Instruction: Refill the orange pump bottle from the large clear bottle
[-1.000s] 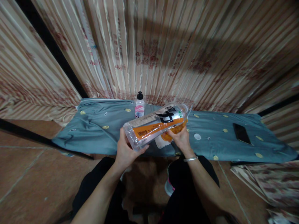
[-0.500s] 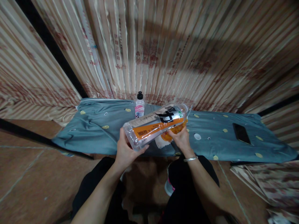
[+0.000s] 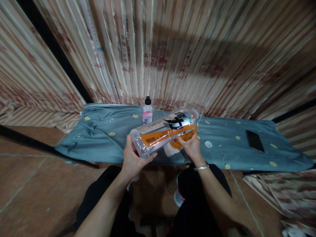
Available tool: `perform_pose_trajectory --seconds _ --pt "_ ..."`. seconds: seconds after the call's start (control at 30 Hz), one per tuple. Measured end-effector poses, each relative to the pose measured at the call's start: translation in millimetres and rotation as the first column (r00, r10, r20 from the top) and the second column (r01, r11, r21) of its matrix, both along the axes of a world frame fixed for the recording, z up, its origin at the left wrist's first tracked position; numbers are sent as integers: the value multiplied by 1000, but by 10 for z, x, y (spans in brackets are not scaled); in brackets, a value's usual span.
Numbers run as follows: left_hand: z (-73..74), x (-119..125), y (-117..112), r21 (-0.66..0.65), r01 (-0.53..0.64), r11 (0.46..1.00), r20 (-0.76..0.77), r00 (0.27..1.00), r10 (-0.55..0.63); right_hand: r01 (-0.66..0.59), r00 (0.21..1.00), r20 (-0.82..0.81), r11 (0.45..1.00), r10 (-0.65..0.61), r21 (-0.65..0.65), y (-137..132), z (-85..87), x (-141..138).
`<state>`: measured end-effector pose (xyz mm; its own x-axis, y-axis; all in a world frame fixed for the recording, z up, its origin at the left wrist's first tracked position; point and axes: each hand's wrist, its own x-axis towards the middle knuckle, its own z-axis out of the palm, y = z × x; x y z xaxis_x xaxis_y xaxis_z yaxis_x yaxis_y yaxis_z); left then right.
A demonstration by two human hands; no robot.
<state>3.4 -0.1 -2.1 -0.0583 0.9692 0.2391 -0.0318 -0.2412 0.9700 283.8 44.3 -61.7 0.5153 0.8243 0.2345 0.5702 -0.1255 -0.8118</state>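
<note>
Black-clad knees [image 3: 197, 204] frame the bottom of the view above a brown tiled floor [image 3: 29, 191], where a seated person's bare forearms reach forward, a silver bangle [image 3: 201, 168] on the right wrist. The left hand [image 3: 132, 159] is clamped around the base of a large clear bottle [image 3: 164, 133] with an orange label, thumb on top and fingers wrapped beneath. The bottle is held off the surface on a slant, base towards the person and neck pointing away to the right. The right hand [image 3: 190, 146] sits under the neck end, its fingers bunched tight on an orange wad [image 3: 179, 144] pressed to the bottle's underside; a pale scrap [image 3: 170, 149] hangs just beside it.

Next to nothing has shifted over the past second: same slant, same two grips, which reads as a settled hold and not a passing grab.

Beyond the hands, a grey-blue cloth [image 3: 103, 138] dotted with yellow covers a low surface. On it stand a small pink-labelled bottle [image 3: 147, 113] with a black cap, just behind the big one, a small white disc [image 3: 208, 144] near the right hand, and a dark phone [image 3: 255, 141] well off to the right. Striped satin curtains [image 3: 172, 56] fill the background.
</note>
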Motion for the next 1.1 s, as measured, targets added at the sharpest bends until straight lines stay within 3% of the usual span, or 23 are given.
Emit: perform_pose_trajectory --seconds 0.77,1.1 --pt "-12 5 28 57 -4 998 2 1000 4 -37 999 -11 998 38 51 14 -20 -5" --pt "-65 17 55 101 4 995 35 999 -8 -22 1000 11 1000 22 -2 21 33 -23"
